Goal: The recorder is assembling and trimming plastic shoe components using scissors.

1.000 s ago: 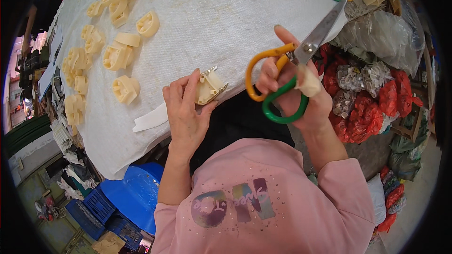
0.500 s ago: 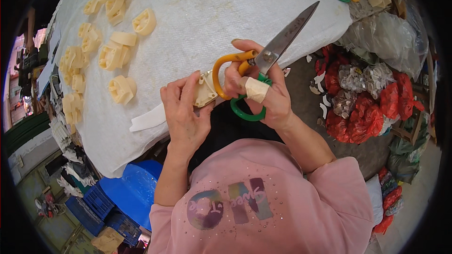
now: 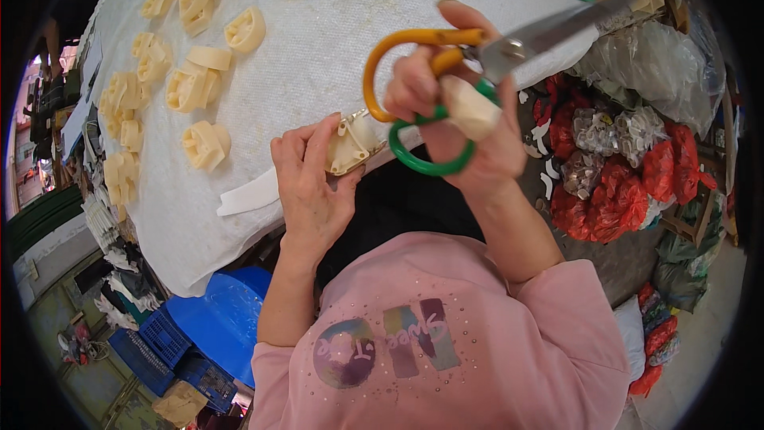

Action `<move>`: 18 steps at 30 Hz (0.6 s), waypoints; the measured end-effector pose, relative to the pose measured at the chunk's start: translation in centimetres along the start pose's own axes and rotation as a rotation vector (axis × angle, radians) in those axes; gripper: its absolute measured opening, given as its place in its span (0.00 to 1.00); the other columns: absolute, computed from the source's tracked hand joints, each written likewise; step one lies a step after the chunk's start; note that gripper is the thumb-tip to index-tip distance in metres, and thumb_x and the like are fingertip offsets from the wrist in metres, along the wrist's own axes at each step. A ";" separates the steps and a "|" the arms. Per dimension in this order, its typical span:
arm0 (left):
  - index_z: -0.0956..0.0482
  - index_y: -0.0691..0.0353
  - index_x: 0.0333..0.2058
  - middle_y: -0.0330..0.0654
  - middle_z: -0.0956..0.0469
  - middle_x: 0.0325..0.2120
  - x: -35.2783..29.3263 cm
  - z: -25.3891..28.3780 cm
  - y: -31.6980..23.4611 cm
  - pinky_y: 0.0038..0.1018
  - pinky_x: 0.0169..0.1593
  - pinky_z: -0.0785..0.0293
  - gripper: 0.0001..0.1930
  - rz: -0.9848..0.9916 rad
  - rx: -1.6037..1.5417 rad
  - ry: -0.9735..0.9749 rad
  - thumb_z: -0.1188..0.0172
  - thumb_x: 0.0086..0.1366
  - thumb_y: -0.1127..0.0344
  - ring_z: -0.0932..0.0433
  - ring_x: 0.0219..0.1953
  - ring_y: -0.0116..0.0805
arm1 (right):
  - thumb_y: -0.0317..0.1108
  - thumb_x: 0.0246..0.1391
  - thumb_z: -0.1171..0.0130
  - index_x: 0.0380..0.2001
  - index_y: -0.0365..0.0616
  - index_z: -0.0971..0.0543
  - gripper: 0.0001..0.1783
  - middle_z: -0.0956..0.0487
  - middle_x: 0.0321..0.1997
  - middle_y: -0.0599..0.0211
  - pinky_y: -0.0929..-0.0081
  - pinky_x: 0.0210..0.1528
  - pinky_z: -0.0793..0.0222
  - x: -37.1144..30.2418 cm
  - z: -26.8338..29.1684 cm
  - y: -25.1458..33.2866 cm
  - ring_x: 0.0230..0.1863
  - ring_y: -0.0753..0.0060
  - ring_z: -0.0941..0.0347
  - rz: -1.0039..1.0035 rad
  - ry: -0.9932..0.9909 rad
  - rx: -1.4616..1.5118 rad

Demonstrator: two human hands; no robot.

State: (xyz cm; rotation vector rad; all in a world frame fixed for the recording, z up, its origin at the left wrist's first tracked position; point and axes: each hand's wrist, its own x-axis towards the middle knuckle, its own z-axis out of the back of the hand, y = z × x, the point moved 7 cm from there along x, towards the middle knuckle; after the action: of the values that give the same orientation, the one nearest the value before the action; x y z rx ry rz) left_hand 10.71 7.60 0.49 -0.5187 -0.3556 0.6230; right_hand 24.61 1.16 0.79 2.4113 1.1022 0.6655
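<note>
Head view. Left hand point(image 3: 312, 183) fingers closed around one cream moulded plastic part point(image 3: 351, 143), held at the near edge of the white-covered table point(image 3: 334, 24). Right hand point(image 3: 458, 123) grips one pair of scissors point(image 3: 477, 56), fingers through the orange and green loops, blades pointing right and up, just beside the part. One bandaged finger point(image 3: 469, 107). Roughly a dozen similar cream parts point(image 3: 203, 143) lie on the table, left. Several red mesh bags point(image 3: 605, 183) sit right.

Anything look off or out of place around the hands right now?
One oddity: the right hand has a pale wrapping on the finger through the scissors, like a bandage or guard. White scraps litter the floor beside the red bags. The left hand holds a cream plastic part normally.
</note>
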 end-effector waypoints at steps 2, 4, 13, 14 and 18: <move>0.27 0.62 0.49 0.46 0.30 0.37 0.0 0.1 -0.2 0.34 0.48 0.34 0.32 -0.005 0.007 0.013 0.35 0.40 0.79 0.32 0.43 0.44 | 0.28 0.51 0.50 0.58 0.36 0.41 0.30 0.32 0.35 0.68 0.78 0.36 0.38 -0.1 1.0 -3.0 0.33 0.78 0.36 -0.162 -0.077 -0.284; 0.27 0.62 0.49 0.46 0.30 0.37 0.0 0.2 0.0 0.34 0.48 0.34 0.32 0.001 0.023 0.013 0.35 0.40 0.79 0.33 0.42 0.44 | 0.28 0.49 0.51 0.58 0.35 0.40 0.30 0.31 0.34 0.69 0.79 0.36 0.38 0.1 1.4 -3.0 0.32 0.79 0.36 -0.178 -0.100 -0.270; 0.28 0.62 0.49 0.46 0.29 0.38 0.3 0.2 -0.3 0.35 0.47 0.34 0.32 -0.028 0.004 0.016 0.34 0.39 0.78 0.33 0.42 0.45 | 0.26 0.49 0.54 0.57 0.35 0.40 0.28 0.31 0.31 0.68 0.79 0.33 0.37 1.4 0.9 -3.2 0.28 0.78 0.35 -0.170 -0.062 -0.273; 0.28 0.62 0.49 0.46 0.29 0.38 0.3 0.1 -0.1 0.35 0.47 0.34 0.32 -0.028 -0.006 0.016 0.34 0.39 0.78 0.33 0.42 0.45 | 0.26 0.50 0.54 0.57 0.35 0.40 0.28 0.31 0.31 0.67 0.79 0.32 0.37 1.7 1.0 -3.5 0.27 0.78 0.35 -0.219 -0.062 -0.159; 0.28 0.62 0.49 0.46 0.29 0.38 0.5 0.5 -0.3 0.34 0.48 0.33 0.33 -0.035 0.017 0.022 0.34 0.38 0.79 0.32 0.43 0.45 | 0.32 0.55 0.52 0.61 0.41 0.43 0.30 0.36 0.28 0.69 0.75 0.34 0.41 1.9 0.7 -1.9 0.28 0.77 0.40 -0.214 -0.069 -0.300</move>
State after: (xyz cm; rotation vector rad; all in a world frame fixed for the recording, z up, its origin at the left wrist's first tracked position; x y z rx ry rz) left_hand 10.98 7.87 1.16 -0.5018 -0.3376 0.5856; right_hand 25.00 3.65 -0.33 2.0165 1.1234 0.6219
